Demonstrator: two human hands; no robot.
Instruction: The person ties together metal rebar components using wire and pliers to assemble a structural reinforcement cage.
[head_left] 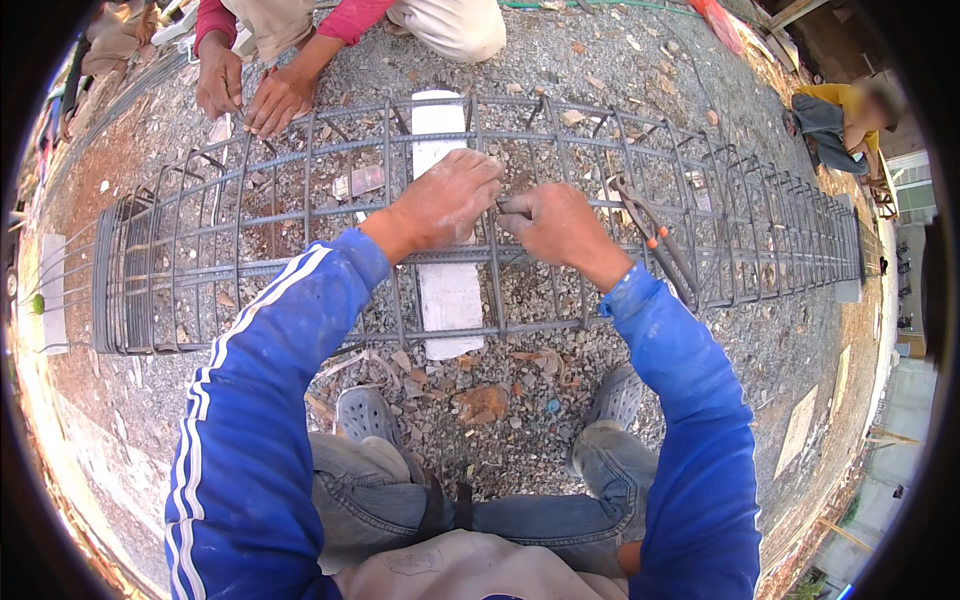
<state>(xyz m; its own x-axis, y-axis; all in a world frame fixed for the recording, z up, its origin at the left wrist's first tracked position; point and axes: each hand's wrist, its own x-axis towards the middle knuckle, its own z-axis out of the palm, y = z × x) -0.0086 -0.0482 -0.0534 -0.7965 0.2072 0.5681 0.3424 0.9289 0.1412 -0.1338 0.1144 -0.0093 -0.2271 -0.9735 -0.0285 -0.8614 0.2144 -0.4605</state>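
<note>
One long steel rebar cage (300, 215) lies on the gravel ground (520, 420), its long axis running left to right across the view, the right end tapering away toward the far right. It rests on white blocks: one (447, 290) runs front to back under the middle, one (50, 290) sits at the left end, and one pale block (848, 290) shows at the right end.

The person's two hands meet at a crossing of bars on the top of the cage, just right of the middle block. The left hand (450, 200) is curled, knuckles up, fingers closed over a bar. The right hand (560, 225) is closed too, pinching a thin tie wire (508, 207) at the joint between the hands. One pair of pliers (655, 240) with orange-and-dark handles lies on the cage just right of the right hand, pointing up-left, handles down-right.

Across the cage, another person's two hands (250, 90) in pink sleeves work on the far top bar. A third person (845, 120) in a yellow shirt crouches near the far right end. Two grey shoes (365, 412) stand on the gravel below the cage.
</note>
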